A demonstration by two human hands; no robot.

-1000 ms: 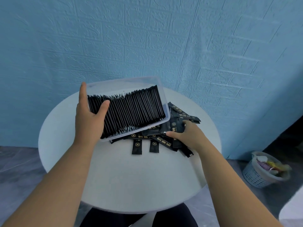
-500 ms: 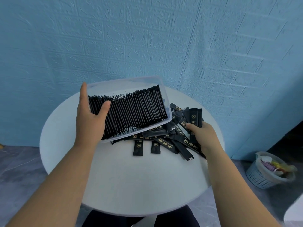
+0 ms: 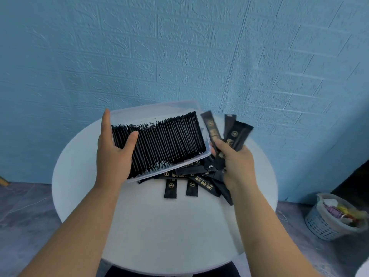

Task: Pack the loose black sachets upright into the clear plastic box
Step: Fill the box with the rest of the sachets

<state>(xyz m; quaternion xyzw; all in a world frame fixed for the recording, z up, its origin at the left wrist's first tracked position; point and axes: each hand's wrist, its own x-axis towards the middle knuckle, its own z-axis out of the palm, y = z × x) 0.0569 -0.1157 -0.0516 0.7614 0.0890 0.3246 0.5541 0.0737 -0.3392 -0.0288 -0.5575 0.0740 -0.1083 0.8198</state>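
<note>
Obs: the clear plastic box (image 3: pixel 155 111) is sitting at centre frame on the round white table (image 3: pixel 159 226). It is tilting its open face toward the person, and its near edge is lying over the loose sachets (image 3: pixel 192 181). The packed row (image 3: pixel 163 142) is standing on edge and filling most of the box, with a narrow bare strip showing along the far wall

Left hand (image 3: pixel 114 154): gripping the left end of the box. The thumb is pressing on the first sachets of the row, and the fingers are running straight up outside the end wall

Right hand (image 3: pixel 237 164): just right of the box, fingers curling round the held sachets (image 3: pixel 236 136). At least 3 are fanning upward, and blur is hiding the exact count

The loose sachets are lying flat in an overlapping heap below and right of the box, partly under it. A basket (image 3: pixel 329 218) is standing at lower right of frame, well apart

Risks, as judged:
1. The fanned bunch is likely catching on the right wall or the row tops, because the sachets are not squared together
2. The row is looking tight, so forcing more in is risking buckled or tipped sachets
3. The box is resting on a slippery heap, so a push from the right is risking a slide if the left grip is easing
</note>
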